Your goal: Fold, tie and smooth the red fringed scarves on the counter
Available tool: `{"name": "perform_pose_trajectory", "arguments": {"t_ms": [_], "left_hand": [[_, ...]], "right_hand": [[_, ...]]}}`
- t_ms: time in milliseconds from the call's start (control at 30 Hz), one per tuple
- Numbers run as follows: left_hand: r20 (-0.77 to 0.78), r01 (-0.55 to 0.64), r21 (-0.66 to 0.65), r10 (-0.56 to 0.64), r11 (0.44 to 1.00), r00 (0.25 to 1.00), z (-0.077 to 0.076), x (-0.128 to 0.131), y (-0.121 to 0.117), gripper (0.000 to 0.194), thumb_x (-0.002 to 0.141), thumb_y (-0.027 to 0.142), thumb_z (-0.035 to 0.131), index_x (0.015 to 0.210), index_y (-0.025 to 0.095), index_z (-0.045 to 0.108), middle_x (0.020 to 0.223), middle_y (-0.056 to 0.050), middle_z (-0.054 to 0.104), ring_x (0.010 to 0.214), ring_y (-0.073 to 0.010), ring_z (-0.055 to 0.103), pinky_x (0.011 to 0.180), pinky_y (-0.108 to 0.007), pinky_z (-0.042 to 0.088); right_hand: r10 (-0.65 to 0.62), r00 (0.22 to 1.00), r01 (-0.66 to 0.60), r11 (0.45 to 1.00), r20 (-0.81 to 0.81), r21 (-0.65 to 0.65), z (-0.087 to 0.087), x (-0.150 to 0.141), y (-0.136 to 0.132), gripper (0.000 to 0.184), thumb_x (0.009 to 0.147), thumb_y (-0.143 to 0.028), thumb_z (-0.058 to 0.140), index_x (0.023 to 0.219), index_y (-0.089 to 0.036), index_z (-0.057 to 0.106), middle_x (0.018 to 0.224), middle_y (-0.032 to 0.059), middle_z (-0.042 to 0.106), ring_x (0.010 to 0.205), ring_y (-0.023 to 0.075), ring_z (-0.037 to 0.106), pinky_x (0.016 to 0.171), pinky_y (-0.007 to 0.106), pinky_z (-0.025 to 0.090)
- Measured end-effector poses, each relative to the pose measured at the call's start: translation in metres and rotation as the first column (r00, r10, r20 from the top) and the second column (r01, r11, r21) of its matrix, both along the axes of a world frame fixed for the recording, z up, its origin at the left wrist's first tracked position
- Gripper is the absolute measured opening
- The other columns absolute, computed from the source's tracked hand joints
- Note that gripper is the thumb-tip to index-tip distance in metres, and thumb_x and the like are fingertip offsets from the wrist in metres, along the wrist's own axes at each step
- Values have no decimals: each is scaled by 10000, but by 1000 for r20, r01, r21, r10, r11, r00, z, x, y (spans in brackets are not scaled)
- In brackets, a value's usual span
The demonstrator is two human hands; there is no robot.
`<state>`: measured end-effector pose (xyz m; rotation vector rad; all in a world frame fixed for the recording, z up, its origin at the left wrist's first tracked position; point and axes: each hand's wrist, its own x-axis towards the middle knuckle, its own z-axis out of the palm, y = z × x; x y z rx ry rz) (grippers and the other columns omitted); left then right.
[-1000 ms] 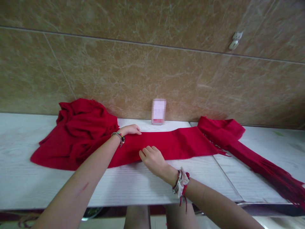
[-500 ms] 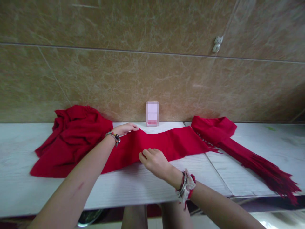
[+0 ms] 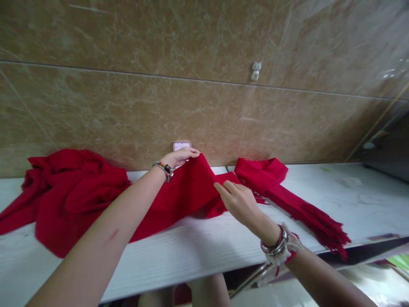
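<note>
A long red scarf [image 3: 179, 196] lies across the white tabletop, its left part bunched in a loose heap. My left hand [image 3: 180, 157] pinches its far edge and holds it raised off the surface. On the near edge, my right hand [image 3: 239, 202] is closed, fingers pressed on the cloth. Between both hands the fabric is lifted into a fold, over a flatter stretch to the right. The scarf's fringed end [image 3: 322, 226] trails toward the front edge at right. Whether it is one scarf or two I cannot tell.
A phone [image 3: 182, 145] leans against the brown tiled wall [image 3: 143, 106], partly behind my left hand. A small white cat-shaped hook [image 3: 256, 71] is fixed on the wall. A dark box-like object [image 3: 390, 145] stands at the far right of the white table [image 3: 179, 256].
Both hands have moved to the right along the scarf, lifting its middle into a raised fold. The camera view has shifted to the right, and my left hand now partly covers the phone.
</note>
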<state>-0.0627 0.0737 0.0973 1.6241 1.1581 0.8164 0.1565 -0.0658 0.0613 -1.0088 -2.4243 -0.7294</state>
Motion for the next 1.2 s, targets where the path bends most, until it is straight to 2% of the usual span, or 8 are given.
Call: {"name": "perform_pose_trajectory", "arguments": {"t_ms": [200,433,633,733,867,1000,1100,1200], "left_hand": [[3,72,41,-72,997,997,5,73,34,257,775,153,491,981,133,644,932,-58,668,843,-143,571,757,-267,425],[-178,109,50,-99,993,979,-49,125,49,292,733,111,450,936,129,659,838,-53,691,758,-167,600,660,-264,444],[-346,108,160,-47,981,937,-76,145,51,315,752,190,467,1026,147,615,1017,-67,652,972,-207,558,833,-267,406],[-427,58,230,47,972,903,-82,142,38,408,775,257,486,1164,144,525,1172,-128,550,1100,-270,475,922,-356,349],[-558,92,393,158,915,814,-91,113,-5,504,814,362,470,1284,192,407,1342,-140,352,1219,-301,346,993,-423,266],[-736,459,346,-66,818,673,-94,71,-56,501,803,469,481,1260,267,446,1348,-67,353,1230,-235,330,1017,-343,253],[-803,562,276,-134,780,581,-93,53,-81,591,729,502,572,1261,280,446,1305,-65,416,1189,-253,375,990,-352,290],[-840,584,273,-107,764,532,-92,50,-91,493,775,314,530,1258,258,445,1236,-60,498,1110,-229,466,945,-322,342]], "right_hand": [[-195,975,197,980,-104,13,6,62,21,354,841,-98,327,1062,-168,595,734,55,550,611,129,510,526,217,392],[-362,931,362,904,44,-226,-33,92,31,322,799,-68,391,994,-177,623,779,49,580,557,115,519,456,202,380],[-427,904,404,845,15,-350,-61,96,32,405,804,-71,379,1174,-153,520,919,83,593,665,130,575,538,204,449],[-419,908,371,831,-28,-415,-69,97,35,431,783,-56,375,1182,-150,508,990,97,575,735,139,586,579,207,468],[-407,905,313,831,-119,-459,-76,97,39,436,766,-40,368,1164,-131,523,1017,111,550,800,163,578,651,240,488],[-334,911,200,870,-240,-451,-82,97,42,454,744,-21,353,1148,-126,531,1019,110,529,836,169,561,726,275,493],[-294,914,149,884,-278,-444,-84,96,43,476,721,-7,350,1148,-118,528,1018,112,517,864,178,547,759,298,490],[-281,919,135,884,-277,-448,-84,94,44,488,716,-4,349,1163,-105,517,1024,121,513,877,187,542,769,311,490]]}}
